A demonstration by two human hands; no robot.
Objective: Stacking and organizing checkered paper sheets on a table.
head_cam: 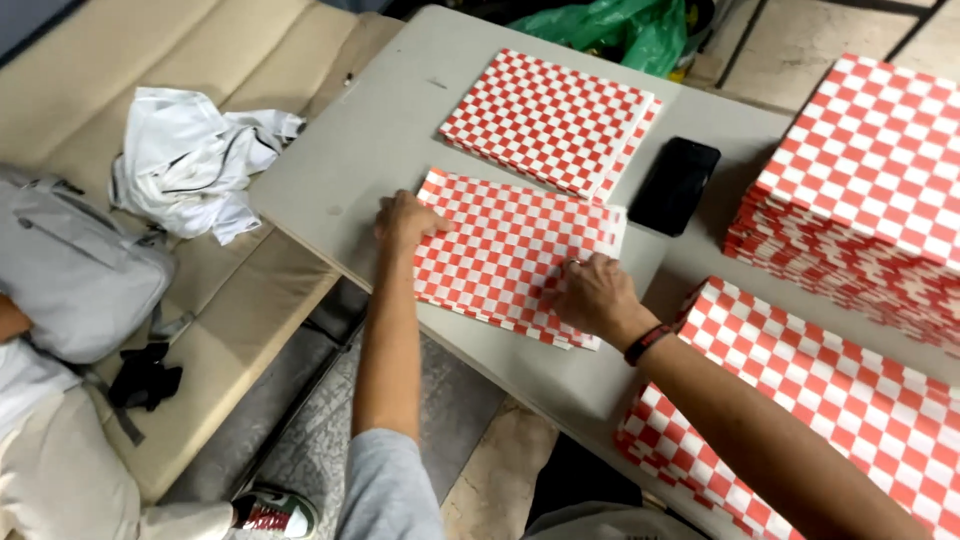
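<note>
A person leans over a pale grey tabletop (380,150), both bare hands flat on a red-and-white checkered sheet of paper (510,250) that lies near the table's front edge. The left hand (405,220) presses on the sheet's far-left corner, fingers spread and open, nothing clasped in it. The right hand (595,295), with a dark band with a red stripe (648,344) on its wrist, rests on the sheet's right part, fingers curled down against the paper — whether they pinch an edge I cannot tell.

Just behind the sheet lies a thin stack of the same checkered paper (550,115), and to its right a black flat phone (675,185) rests face down on the table. At the far right stands a tall stack of checkered sheets (870,190); another checkered pile (800,400) lies under the right forearm, overhanging the table's near edge.

To the left, a beige padded bench (90,60) holds a crumpled white cloth (195,160) and a light grey backpack (70,270). A green plastic bag (620,30) sits beyond the table — partly cut off by the frame.
</note>
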